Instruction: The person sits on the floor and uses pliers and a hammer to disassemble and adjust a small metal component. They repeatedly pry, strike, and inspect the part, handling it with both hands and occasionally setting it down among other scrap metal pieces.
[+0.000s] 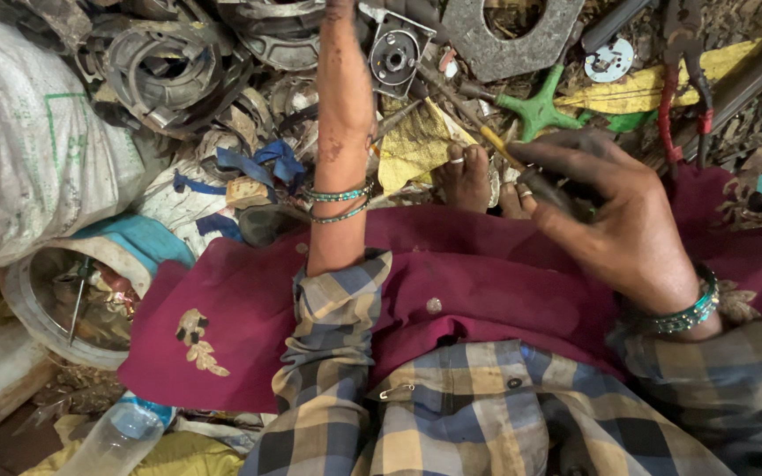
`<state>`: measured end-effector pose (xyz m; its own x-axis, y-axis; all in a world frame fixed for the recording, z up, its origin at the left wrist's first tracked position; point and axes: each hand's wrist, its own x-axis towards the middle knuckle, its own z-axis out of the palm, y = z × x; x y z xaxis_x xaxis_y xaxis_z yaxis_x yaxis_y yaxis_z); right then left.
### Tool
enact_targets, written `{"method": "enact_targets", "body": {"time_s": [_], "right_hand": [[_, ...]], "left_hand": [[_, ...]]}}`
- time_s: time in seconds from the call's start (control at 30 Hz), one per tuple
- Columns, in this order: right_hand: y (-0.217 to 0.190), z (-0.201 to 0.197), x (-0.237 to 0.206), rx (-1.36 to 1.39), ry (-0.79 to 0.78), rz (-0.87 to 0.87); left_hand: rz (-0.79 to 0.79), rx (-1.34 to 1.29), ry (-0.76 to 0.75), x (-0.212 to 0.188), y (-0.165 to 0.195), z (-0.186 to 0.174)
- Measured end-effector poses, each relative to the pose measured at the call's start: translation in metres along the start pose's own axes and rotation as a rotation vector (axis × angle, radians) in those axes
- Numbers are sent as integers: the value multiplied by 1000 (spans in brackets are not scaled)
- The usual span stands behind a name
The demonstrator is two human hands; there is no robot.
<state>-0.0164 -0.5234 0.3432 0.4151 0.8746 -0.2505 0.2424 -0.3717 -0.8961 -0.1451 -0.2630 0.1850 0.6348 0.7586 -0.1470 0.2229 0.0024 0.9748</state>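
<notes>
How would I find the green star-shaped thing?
Look at the pile of grey metal scrap along the top. Just above the right hand, below the flat grey plate with a hole, lies the green star-shaped piece. It is bright green with stubby arms, amid the dull metal.

head view, looking steeply down, close

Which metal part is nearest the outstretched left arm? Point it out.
The small square plate with a round bearing hole, right beside the left hand; the ring-shaped castings and the big flat plate lie farther off.

White woven sack (19, 132) far left, green-marked; clear bottle (116, 436) bottom left
</notes>
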Motion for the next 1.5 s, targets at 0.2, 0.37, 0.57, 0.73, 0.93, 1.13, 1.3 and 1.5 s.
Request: {"method": "enact_targets", "body": {"time_s": [0.2,0.37,0.57,0.73,0.93,1.13,1.3,1.5], "right_hand": [[-6,0,-2,3,5,22],[-11,-1,-2,-13,-2,27],[-6,0,-6,165,-7,46],[3,6,-6,184,-33,400],[5,11,-14,-3,57,322],[3,14,-19,-233,166,29],[0,19,-18,-478,186,-91],[-11,19,-19,-679,251,-192]], "left_hand": [[51,28,-17,1,-4,0],[36,98,16,-1,-6,-1],[46,210,0,-4,-1,2],[258,290,-24,-5,8,6],[252,154,-68,-7,34,19],[269,194,-102,-15,53,16],[225,263,-61,-15,48,16],[236,163,-88,-18,50,19]]}}
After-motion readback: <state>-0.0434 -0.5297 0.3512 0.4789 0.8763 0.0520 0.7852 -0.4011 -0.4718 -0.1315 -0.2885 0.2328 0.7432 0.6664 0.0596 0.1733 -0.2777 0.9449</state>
